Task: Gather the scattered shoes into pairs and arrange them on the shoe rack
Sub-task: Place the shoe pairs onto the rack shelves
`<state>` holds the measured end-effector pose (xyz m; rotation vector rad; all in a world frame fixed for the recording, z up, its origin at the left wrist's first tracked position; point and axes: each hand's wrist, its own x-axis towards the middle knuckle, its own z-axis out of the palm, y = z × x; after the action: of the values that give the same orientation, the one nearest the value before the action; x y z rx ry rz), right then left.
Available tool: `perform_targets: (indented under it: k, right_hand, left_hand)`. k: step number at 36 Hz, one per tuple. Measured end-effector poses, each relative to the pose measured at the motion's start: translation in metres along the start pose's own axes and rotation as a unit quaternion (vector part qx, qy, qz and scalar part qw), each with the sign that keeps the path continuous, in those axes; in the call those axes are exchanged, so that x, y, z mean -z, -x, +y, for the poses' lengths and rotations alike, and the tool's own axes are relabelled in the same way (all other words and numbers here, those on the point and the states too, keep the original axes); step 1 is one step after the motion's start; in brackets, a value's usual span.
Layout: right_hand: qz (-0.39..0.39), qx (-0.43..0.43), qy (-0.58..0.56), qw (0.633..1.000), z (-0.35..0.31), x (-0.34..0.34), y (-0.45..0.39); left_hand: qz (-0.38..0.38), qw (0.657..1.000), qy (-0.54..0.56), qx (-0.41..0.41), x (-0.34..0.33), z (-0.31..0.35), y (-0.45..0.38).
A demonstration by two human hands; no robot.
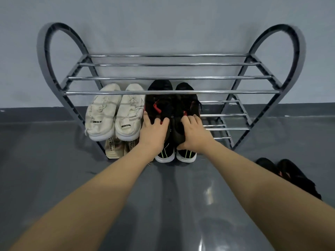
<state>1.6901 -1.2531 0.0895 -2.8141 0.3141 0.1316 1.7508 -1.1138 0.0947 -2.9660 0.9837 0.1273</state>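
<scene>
Hands on heels: we hold a pair of black shoes on the middle tier of the shoe rack (172, 91), one shoe to each hand. Our left hand (154, 132) curls over the heel of the left black shoe (159, 98), fingers draped across its collar; our right hand (194, 134) grips the heel of the right black shoe (186, 98), thumb under the back and fingers hooked over the top. Both shoes point toes-first toward the grey wall (163, 24), their long axes running straight away from us and parallel, sides touching. The toes already lie beneath the front bars of the top tier.

Just left of them sits a cream pair (116, 113), also toes-in, with the left black shoe close beside its nearer shoe. On the tier below, the heels of a tan pair (117, 147) and of a black pair with green stripes (175, 154) show at the rack's front edge. One more dark pair (290, 176) lies on the floor (54, 178) to our right, well apart from the rack and nearer our right arm.

We judge the coming move a short push along the shoes' own axis, both hands together, then release; the floor pair looks to be next, with bare bars to the right of the black shoes.
</scene>
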Motion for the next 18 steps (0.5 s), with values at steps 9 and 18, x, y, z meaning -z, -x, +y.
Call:
perform_targets:
  k: [9,18]
  right_hand:
    - [0.075,0.021,0.039,0.996,-0.002,0.008,0.005]
    - [0.065,0.026,0.039,0.997,0.000,0.013,0.009]
  left_hand:
    - [0.067,0.983,0.134,-0.104,0.004,-0.007,-0.003]
    - [0.093,0.991,0.062,-0.073,0.001,0.006,0.009]
